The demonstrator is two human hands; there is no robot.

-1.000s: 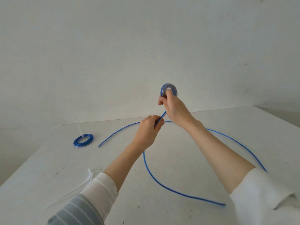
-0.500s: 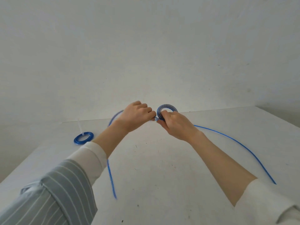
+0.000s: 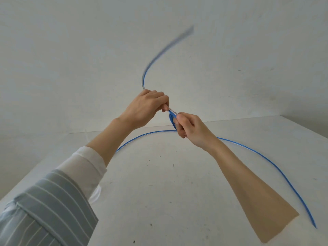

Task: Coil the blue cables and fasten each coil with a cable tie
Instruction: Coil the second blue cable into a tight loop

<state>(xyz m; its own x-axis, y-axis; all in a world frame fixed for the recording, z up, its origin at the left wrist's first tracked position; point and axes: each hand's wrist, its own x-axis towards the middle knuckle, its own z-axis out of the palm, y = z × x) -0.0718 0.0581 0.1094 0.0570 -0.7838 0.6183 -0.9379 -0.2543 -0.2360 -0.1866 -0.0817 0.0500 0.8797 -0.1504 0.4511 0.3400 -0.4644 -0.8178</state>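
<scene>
My right hand (image 3: 192, 129) grips a small coil of blue cable (image 3: 172, 118), seen edge-on above the table. My left hand (image 3: 145, 108) is curled round the same cable right beside the coil. The cable's free tail (image 3: 159, 55) whips up in the air above my left hand, blurred. A second blue cable (image 3: 257, 153) lies in a long arc on the white table, from behind my left forearm to the right front. A bit of white cable tie (image 3: 95, 194) shows beside my left sleeve.
The white table (image 3: 159, 201) meets a plain white wall at the back. Its left edge runs under my striped left sleeve (image 3: 44, 210); the right corner lies at the far right. Small dark specks dot the surface.
The free tail, which lay on the table, has swung up into the air. My left hand rose and my right hand turned the coil edge-on. The finished coil at left is hidden now.
</scene>
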